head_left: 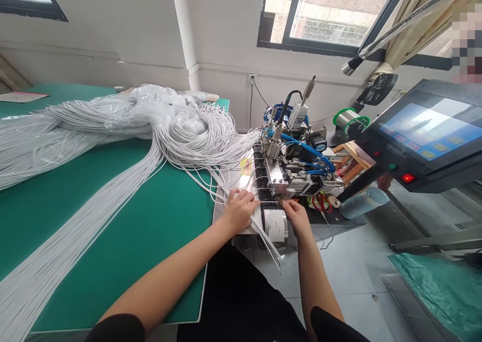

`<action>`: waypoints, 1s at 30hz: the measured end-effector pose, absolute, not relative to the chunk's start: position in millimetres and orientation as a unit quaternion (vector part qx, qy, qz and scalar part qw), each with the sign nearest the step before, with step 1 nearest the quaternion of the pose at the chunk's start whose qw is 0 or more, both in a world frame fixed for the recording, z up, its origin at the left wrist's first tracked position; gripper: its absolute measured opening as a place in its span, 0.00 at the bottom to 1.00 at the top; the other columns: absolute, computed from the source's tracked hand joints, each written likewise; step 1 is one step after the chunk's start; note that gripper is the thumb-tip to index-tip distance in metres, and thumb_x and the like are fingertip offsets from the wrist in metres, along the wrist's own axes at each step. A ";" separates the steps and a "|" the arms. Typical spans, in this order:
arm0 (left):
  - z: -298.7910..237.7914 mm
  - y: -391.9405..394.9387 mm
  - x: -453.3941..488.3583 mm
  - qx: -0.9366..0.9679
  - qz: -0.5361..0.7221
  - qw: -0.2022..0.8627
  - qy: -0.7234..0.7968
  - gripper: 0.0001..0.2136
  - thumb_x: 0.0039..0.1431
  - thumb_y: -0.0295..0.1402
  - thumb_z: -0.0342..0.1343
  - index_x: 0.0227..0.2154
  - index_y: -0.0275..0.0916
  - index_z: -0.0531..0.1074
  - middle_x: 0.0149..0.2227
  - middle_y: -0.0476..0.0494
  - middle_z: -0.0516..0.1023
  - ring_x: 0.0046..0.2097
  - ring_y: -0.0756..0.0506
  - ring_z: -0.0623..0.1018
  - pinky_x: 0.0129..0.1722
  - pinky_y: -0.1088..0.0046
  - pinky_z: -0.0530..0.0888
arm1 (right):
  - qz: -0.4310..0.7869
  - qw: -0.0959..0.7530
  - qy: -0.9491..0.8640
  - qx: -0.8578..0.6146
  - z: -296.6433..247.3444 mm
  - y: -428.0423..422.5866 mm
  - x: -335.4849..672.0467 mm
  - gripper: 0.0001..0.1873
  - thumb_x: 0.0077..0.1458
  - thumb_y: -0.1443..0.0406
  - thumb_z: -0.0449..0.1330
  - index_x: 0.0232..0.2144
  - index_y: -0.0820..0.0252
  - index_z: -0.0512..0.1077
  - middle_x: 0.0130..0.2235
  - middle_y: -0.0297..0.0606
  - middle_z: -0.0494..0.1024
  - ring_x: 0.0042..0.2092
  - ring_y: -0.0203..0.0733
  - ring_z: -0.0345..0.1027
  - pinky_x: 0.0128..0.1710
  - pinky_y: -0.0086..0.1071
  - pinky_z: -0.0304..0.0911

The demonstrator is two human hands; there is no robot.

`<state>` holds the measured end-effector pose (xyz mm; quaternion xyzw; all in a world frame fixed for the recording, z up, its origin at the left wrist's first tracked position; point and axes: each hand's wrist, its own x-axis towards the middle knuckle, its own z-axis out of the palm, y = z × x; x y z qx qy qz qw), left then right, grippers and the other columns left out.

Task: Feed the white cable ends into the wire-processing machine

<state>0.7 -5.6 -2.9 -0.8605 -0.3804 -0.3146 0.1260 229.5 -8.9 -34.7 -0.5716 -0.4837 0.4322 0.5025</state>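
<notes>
My left hand (238, 210) rests at the front edge of a small metal machine (289, 174), fingers curled over a bunch of thin white cables (268, 241) that hang down off the edge. My right hand (295, 215) sits just right of it, fingertips pinched at a cable end close under the machine's clamp. A white roll-shaped part (276, 224) lies between the two hands.
A big pile of white cables (124, 118) spreads over the green table (113, 216) to the left. Right of the machine stand a touchscreen control box (425, 131), a wire spool (348, 118), red-handled scissors (320, 202) and blue air hoses (309, 153). The floor below is tiled.
</notes>
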 end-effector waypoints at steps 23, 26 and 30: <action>6.6 -7.7 -1.1 -0.840 -0.360 0.079 -0.398 0.16 0.62 0.27 0.47 0.51 0.42 0.68 0.48 0.42 0.76 0.46 0.44 0.75 0.49 0.62 0.60 | 0.393 0.143 -0.808 -0.414 48.7 -89.7 219.1 0.10 0.59 0.60 0.58 0.36 0.56 0.78 0.31 0.36 0.78 0.31 0.39 0.68 0.31 0.28 0.60; 7.2 -7.6 -0.7 -0.835 -0.372 0.084 -0.397 0.14 0.64 0.28 0.47 0.50 0.42 0.69 0.46 0.43 0.77 0.44 0.45 0.75 0.48 0.63 0.61 | 0.388 0.136 -0.823 -0.392 47.5 -89.8 217.1 0.10 0.59 0.62 0.57 0.30 0.58 0.77 0.29 0.36 0.76 0.31 0.39 0.68 0.32 0.28 0.60; 3.7 -5.9 -1.8 -0.843 -0.388 0.103 -0.359 0.13 0.63 0.26 0.46 0.46 0.42 0.72 0.43 0.45 0.78 0.41 0.47 0.76 0.46 0.65 0.64 | 0.379 0.146 -0.804 -0.434 52.9 -89.2 227.6 0.09 0.58 0.62 0.57 0.29 0.60 0.73 0.28 0.36 0.74 0.29 0.37 0.65 0.29 0.28 0.59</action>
